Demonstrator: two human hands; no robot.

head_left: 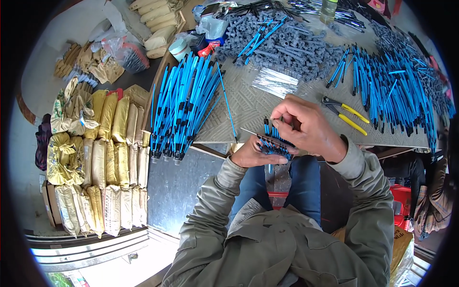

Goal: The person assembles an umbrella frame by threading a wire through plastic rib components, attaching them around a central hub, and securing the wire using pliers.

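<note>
My left hand is closed around a small bundle of blue rods with black ends, held just past the table's near edge above my lap. A thin silvery wire sticks out to the left across the bundle. My right hand is above and right of it, thumb and forefinger pinched together; what lies between them is too small to make out. Farther back on the table lies a flat pile of silvery wires. Yellow-handled pliers rest to the right of my right hand.
A large stack of blue rods overhangs the table's left front edge; another heap spreads at the right. Grey plastic parts are piled at the back, near a bottle and a cup. Stacked packages stand left.
</note>
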